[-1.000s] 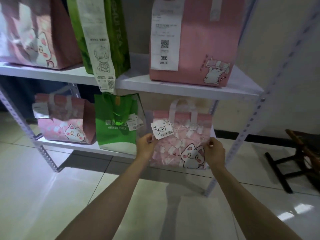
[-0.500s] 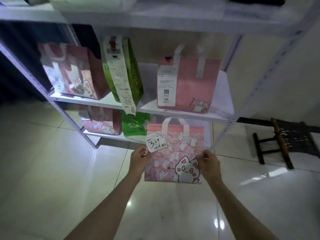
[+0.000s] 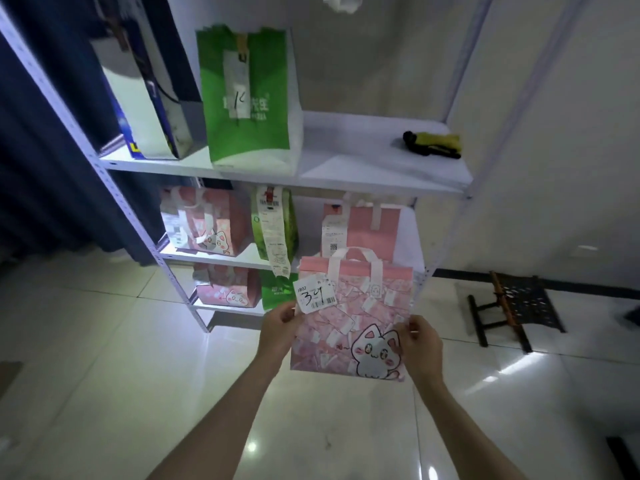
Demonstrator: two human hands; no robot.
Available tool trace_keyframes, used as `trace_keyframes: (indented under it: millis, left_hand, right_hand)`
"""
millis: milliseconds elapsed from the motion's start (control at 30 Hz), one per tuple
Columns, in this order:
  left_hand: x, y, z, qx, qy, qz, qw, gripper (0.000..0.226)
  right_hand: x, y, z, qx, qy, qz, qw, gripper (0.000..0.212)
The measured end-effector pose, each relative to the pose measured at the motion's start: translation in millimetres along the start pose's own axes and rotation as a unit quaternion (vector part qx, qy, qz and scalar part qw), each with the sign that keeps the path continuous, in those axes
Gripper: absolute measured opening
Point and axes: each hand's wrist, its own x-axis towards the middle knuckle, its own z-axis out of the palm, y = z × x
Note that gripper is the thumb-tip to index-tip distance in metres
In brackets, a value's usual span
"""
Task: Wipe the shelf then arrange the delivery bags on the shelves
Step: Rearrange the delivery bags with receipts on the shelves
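Item: flat pink fabric delivery bag printed with a white cat (image 3: 353,323), tag reading 34, held upright in the air near us, in front of the white metal shelf unit (image 3: 377,178); we pinch its left edge with our left hand (image 3: 278,329) and its right edge with our right hand (image 3: 420,341), fingers curled, probably to keep it square for the bare right of the upper shelf, beside the crumpled yellow-and-black cloth (image 3: 433,144)

White tag (image 3: 315,294) on pink cat bag (image 3: 353,320): "J802", handwritten "34". Green bag (image 3: 247,98) receipt: handwritten mark, unclear.
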Motion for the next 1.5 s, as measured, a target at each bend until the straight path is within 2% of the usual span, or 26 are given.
trace_keyframes:
  millis: [200,333,467,600,767,1200,1500]
  left_hand:
    - [-16,96,-12,-0.002,0.029,0.061,0.998,0.020]
    - [-17,154,-11,0.005,0.041,0.122,0.992,0.020]
    - [-1,209,-3,0.012,0.085,0.155,0.984,0.017]
    - [23,257,12,-0.018,0.090,0.182,0.979,0.021]
    - [56,304,28,-0.022,0.098,0.195,0.976,0.020]
    - [142,346,43,-0.039,0.115,0.176,0.977,0.015]
    - [188,343,59,0.050,0.134,0.227,0.963,0.009]
  right_hand:
    - [-3,-69,-37,-0.001,0.037,-0.041,0.998,0.012]
    - [10,-114,-58,0.037,0.065,-0.074,0.994,0.010]
    - [45,-157,-68,0.073,0.066,-0.111,0.989,0.010]
    - [92,-196,-79,0.077,0.080,-0.175,0.978,0.016]
    - [145,-233,-86,0.108,0.067,-0.182,0.975,0.022]
    - [246,-275,-59,0.119,0.047,-0.162,0.978,0.013]
    - [277,-267,-34,0.084,0.047,-0.150,0.984,0.012]
